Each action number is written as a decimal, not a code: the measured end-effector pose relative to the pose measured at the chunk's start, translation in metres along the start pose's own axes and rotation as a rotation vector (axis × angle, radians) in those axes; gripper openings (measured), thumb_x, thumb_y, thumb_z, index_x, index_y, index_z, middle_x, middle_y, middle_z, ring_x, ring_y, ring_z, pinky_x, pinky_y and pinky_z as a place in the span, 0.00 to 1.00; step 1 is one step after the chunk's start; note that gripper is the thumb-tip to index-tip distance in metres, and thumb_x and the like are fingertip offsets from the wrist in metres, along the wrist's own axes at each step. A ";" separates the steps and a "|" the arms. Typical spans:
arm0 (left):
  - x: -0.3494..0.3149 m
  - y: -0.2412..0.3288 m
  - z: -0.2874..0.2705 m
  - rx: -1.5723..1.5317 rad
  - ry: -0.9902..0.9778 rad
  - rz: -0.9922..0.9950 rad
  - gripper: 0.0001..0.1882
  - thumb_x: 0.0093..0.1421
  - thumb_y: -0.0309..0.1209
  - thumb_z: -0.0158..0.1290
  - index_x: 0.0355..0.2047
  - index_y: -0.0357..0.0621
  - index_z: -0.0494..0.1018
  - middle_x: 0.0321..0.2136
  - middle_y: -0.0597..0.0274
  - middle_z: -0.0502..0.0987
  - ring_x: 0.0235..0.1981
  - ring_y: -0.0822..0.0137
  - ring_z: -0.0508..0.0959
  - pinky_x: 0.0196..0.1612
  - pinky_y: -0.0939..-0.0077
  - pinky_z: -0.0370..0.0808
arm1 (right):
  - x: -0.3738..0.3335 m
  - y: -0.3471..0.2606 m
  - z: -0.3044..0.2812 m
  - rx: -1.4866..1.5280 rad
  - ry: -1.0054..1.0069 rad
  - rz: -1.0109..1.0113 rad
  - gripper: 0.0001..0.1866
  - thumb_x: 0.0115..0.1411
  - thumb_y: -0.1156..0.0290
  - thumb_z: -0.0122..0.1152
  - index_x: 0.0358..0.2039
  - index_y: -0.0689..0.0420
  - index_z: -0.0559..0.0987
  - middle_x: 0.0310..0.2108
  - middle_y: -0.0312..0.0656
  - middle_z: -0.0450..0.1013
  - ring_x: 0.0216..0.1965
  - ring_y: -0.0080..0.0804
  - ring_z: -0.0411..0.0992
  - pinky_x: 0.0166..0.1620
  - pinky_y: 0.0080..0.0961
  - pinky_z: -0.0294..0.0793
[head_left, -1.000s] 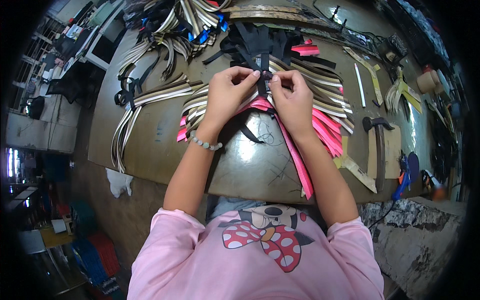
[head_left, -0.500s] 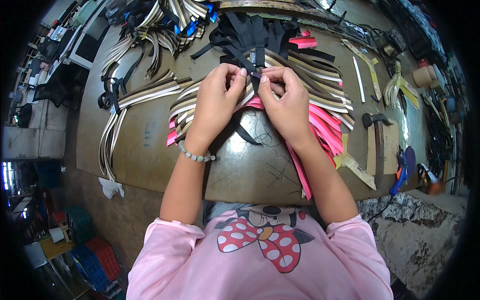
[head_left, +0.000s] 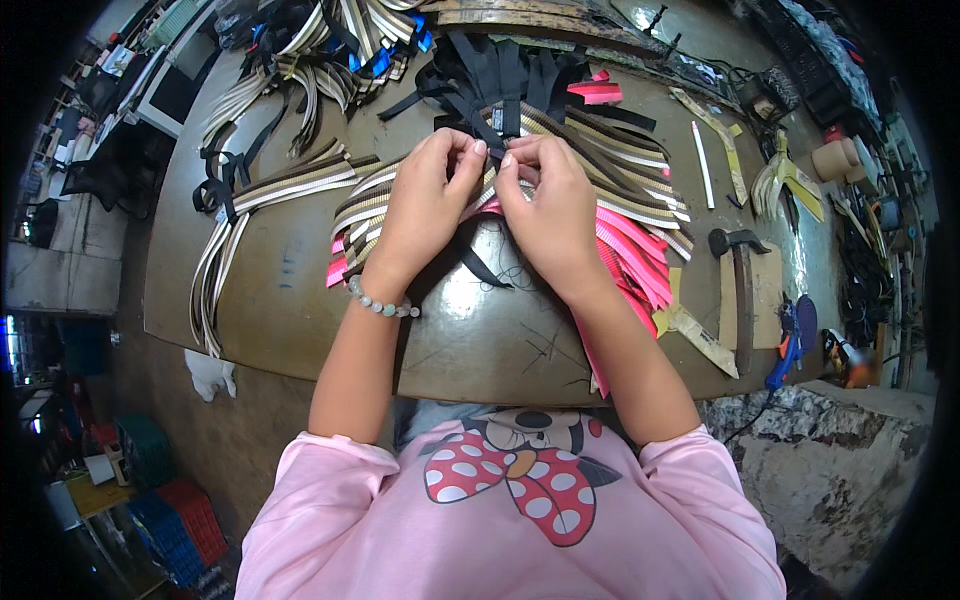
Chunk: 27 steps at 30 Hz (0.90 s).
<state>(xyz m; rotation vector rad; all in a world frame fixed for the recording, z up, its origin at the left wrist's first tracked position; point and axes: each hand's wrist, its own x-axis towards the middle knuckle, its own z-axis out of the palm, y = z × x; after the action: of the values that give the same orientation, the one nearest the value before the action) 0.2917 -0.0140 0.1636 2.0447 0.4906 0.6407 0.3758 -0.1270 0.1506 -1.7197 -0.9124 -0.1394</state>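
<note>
Both hands meet over a spread bundle of striped webbing straps (head_left: 615,150) in brown, tan and white. My left hand (head_left: 430,200) is closed, its thumb and forefinger pinching a narrow black webbing strap (head_left: 496,150). Beside it, my right hand (head_left: 550,210) pinches the same strap, the fingertips of both hands close together. The strap's held part is mostly hidden by the fingers. Beyond the hands fans a cluster of black straps (head_left: 490,75). Bright pink straps (head_left: 632,262) lie under the striped ones, and a loose black end (head_left: 482,268) hangs toward me.
At the right lie a hammer (head_left: 742,300) on a cardboard piece (head_left: 766,285), a blue corded tool (head_left: 786,350), a white stick (head_left: 703,165) and yellowish straps (head_left: 780,185). More striped straps (head_left: 300,185) spread over the table's left. The table's near edge (head_left: 470,398) runs before me.
My right hand has come slightly nearer to the left one, and less of the strap shows between the fingertips. The whole view has shifted a little; the bundle stays in place.
</note>
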 end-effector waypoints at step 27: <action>-0.017 0.022 -0.004 0.592 0.030 0.379 0.18 0.54 0.31 0.61 0.44 0.37 0.77 0.38 0.52 0.75 0.41 0.53 0.73 0.47 0.65 0.70 | 0.032 0.024 -0.071 0.847 -0.082 0.424 0.10 0.64 0.72 0.55 0.41 0.66 0.73 0.39 0.46 0.75 0.39 0.30 0.77 0.47 0.22 0.79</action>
<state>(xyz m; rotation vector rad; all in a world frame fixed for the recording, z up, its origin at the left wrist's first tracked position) 0.2783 -0.0324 0.1801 2.7310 0.3319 0.8184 0.4381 -0.1740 0.1744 -1.0793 -0.5195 0.5344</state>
